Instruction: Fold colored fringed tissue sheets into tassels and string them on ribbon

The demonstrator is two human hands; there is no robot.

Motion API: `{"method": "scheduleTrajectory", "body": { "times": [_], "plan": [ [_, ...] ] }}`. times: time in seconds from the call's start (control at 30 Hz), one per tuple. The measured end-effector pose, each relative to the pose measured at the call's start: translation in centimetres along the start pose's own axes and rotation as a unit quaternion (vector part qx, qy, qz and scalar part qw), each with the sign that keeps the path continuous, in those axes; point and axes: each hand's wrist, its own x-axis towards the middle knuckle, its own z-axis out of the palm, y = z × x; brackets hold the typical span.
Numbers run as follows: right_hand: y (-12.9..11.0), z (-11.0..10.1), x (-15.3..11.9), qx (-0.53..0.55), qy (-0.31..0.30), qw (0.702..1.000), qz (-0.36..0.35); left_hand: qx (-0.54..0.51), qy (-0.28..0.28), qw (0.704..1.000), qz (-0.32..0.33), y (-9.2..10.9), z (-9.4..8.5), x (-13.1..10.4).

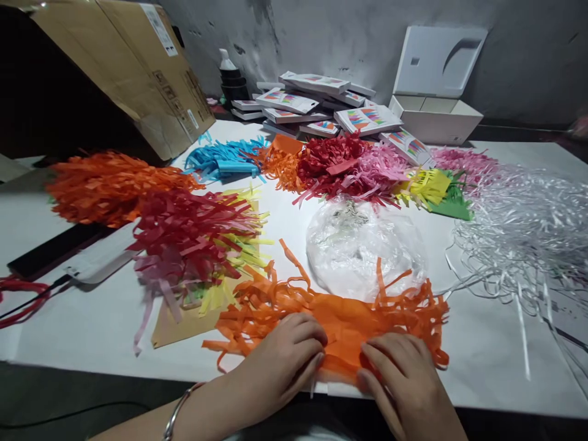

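An orange fringed paper (342, 321) lies spread at the table's front edge, its uncut middle band between my hands and its strips fanned to both sides. My left hand (287, 352) pinches the left part of the band, fingers bent together. On the right part, my right hand (404, 373) holds the near edge between thumb and fingers. Just behind the paper sits a clear plastic bag (365, 245), crumpled and round. To the left, red fringed paper (193, 229) rests over yellow strips and a brown card (184, 321).
Fringed bundles in orange (114, 184), blue (225, 158) and pink (379, 165) line the back. White strings (528, 226) pile at the right. Behind stand flat boxes (316, 101), an open white box (434, 116) and a cardboard carton (124, 67). A power strip (101, 257) lies left.
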Motion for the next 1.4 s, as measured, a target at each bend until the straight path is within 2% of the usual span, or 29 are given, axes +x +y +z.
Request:
{"method": "scheduleTrajectory", "body": {
  "times": [0.1,0.23,0.43,0.6,0.67,0.8,0.9,1.0,1.07,1.13,1.2,1.23,1.33,1.4],
  "plan": [
    [-0.2,1.0,0.2,-0.032,0.013,0.999,-0.037,0.038,0.0,0.999,0.038,-0.5,0.5,-0.2],
    [-0.5,1.7,0.4,-0.013,-0.002,0.998,-0.055,0.063,0.009,0.996,0.063,-1.5,0.3,-0.9],
    [-0.9,2.1,0.2,-0.001,-0.002,0.999,-0.041,0.057,0.006,0.998,0.04,-1.7,-0.7,-1.5],
    [-0.9,2.5,0.0,0.043,-0.009,0.999,0.008,0.051,0.018,0.998,0.023,-1.0,-0.6,-1.3],
    [-0.9,2.5,0.0,0.031,-0.03,0.999,0.006,0.047,0.027,0.998,0.021,-0.8,-0.4,-1.2],
    [-0.7,3.0,-0.5,-0.005,-0.013,1.0,-0.027,0.059,0.035,0.997,0.032,-1.3,-0.4,-1.3],
    [-0.2,3.4,-1.1,-0.015,-0.006,0.998,-0.052,0.112,0.045,0.992,0.042,-2.7,-1.7,-1.8],
    [0.3,3.5,-1.6,-0.025,0.002,0.997,-0.079,0.194,0.05,0.98,0.003,-4.0,-4.5,-2.8],
    [0.5,3.5,-1.8,-0.04,0.005,0.995,-0.09,0.245,0.073,0.966,-0.039,-3.9,-6.3,-3.5],
    [0.6,3.5,-1.8,-0.058,0.006,0.993,-0.098,0.281,0.119,0.95,-0.068,-3.0,-7.3,-3.9],
    [0.5,3.5,-1.6,-0.075,0.01,0.992,-0.103,0.277,0.139,0.949,-0.061,-1.4,-6.9,-3.7],
    [0.4,3.6,-1.5,-0.081,0.013,0.991,-0.105,0.258,0.125,0.957,-0.044,-0.6,-6.2,-3.3],
    [0.0,3.6,-1.0,-0.074,0.024,0.992,-0.103,0.175,0.037,0.984,0.022,0.9,-2.8,-1.8],
    [-0.1,3.5,-0.9,-0.056,0.017,0.993,-0.101,0.139,0.018,0.989,0.043,1.0,-0.6,-0.9]
  ]
}}
